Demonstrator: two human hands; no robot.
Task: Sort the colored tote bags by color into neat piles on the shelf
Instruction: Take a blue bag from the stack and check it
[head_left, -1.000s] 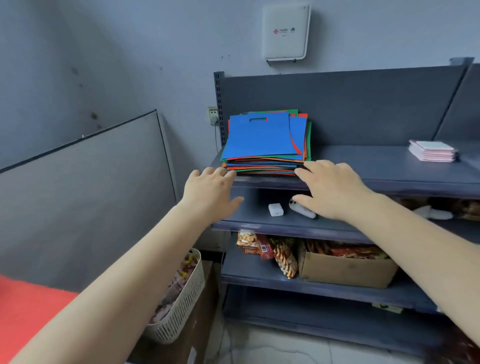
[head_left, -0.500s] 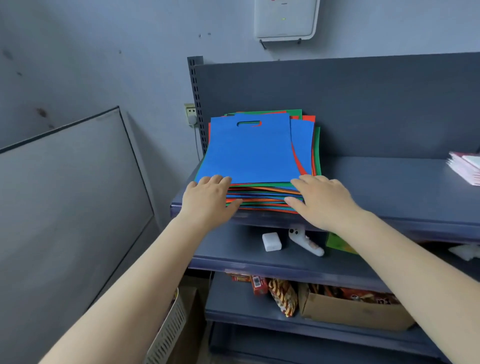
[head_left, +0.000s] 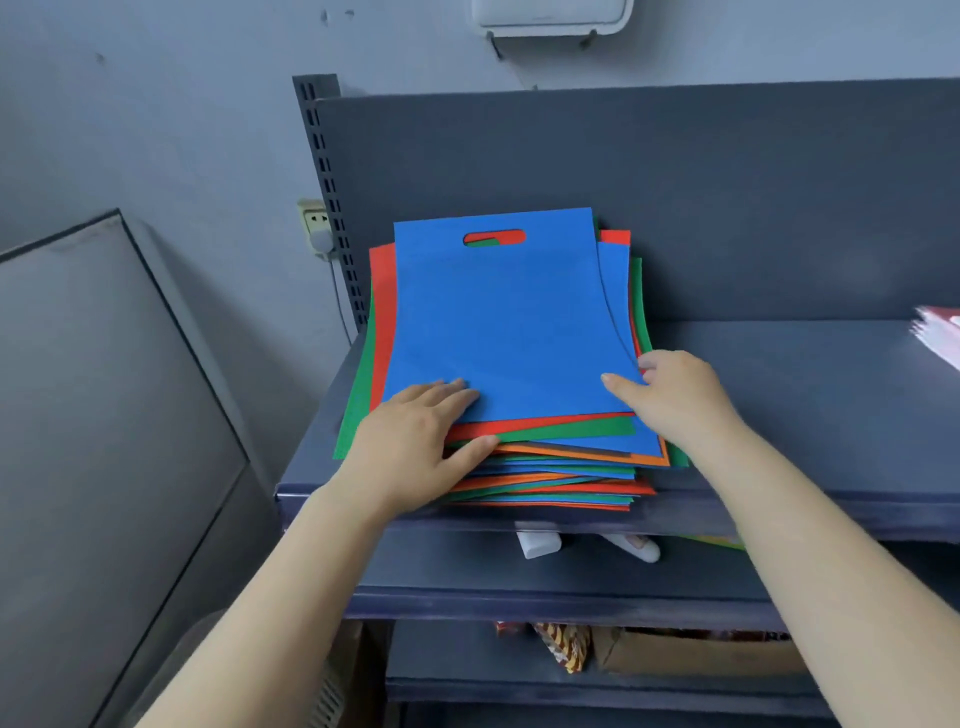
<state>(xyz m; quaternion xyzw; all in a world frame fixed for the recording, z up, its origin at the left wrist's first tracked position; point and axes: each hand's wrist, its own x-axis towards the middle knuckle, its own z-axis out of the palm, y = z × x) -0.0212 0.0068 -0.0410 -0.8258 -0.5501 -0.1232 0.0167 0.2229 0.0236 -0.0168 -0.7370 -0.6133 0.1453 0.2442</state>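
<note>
Both hands (head_left: 410, 441) (head_left: 675, 395) now atop the blue tote bag (head_left: 504, 322).

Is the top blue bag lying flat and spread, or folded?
Flat and spread: the blue bag lies on the mixed stack, its handle cutout showing red and green beneath.

A dark grey shelf (head_left: 779, 395) carries a mixed stack of tote bags (head_left: 509, 332), blue on top with red, green and orange edges fanned beneath. The stack lies between and under the left hand (head_left: 415, 441) and right hand (head_left: 675, 400). Far right of the right hand, a pink-edged pile (head_left: 940, 332) lies on the same board.
</note>
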